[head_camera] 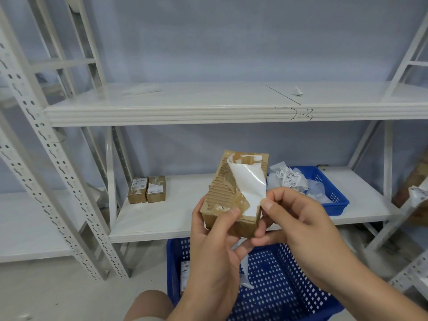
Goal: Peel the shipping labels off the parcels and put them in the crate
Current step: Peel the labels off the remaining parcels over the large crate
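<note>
My left fingers (231, 215) are curled round the near end of a small brown cardboard parcel (222, 193). The thumb presses on its top face and the others wrap beneath it. The parcel points away from me, and its torn top shows bare corrugated ridges and scraps of tape.

My right fingers (268, 205) are closed together on a glossy white shipping label (249, 184), thumb and forefinger pinching its near edge. Much of the label is lifted off the cardboard and curls over with its blank side towards me. The rest clings to the top of the parcel, just beside my left thumb.

Directly below both sets of fingers a large blue perforated plastic crate (278, 286) stands on the floor. Under my left wrist I can see a labelled package (185, 274) inside it, mostly hidden, with some white strips near it.

Beyond my right fingers, on the lower white metal shelf (173, 216), sits a smaller blue perforated tray (335, 201) heaped with crumpled white labels (288, 177) and clear film. Well to the left of my left fingers, on the same shelf, two small brown labelled boxes (147, 189) stand side by side, touching. Above my fingers, the front edge of the upper shelf (162, 112) carries a handwritten "2-3" (302, 115).
</note>
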